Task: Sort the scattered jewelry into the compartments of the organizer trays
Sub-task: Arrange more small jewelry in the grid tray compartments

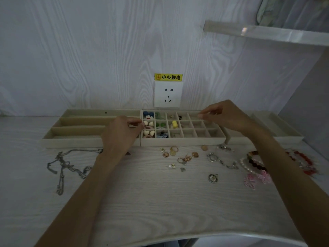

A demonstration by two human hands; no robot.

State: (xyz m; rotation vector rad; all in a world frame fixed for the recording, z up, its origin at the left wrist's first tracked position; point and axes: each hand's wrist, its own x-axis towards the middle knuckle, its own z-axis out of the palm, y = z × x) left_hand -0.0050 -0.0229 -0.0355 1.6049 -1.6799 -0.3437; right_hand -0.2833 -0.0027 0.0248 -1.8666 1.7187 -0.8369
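A beige grid tray (183, 142) stands at the back of the table; its left compartments hold heart-shaped, blue, green and yellow pieces. To its left is a long-slot tray (74, 139) with a small dark bit in its rear slot. My left hand (122, 134) hovers where the two trays meet, fingertips pinched together on something too small to make out. My right hand (224, 114) is over the grid tray's upper right compartments, thumb and finger pinched the same way. Loose earrings and rings (178, 155) lie in front of the grid tray.
Silver chains (65, 166) sprawl at the left front. Bead bracelets (254, 163), red beads (302, 161), pink flower pieces (256, 179) and a round pendant (213, 178) lie at the right. A third tray (284, 134) sits far right. A wall socket (168, 94) is behind the trays.
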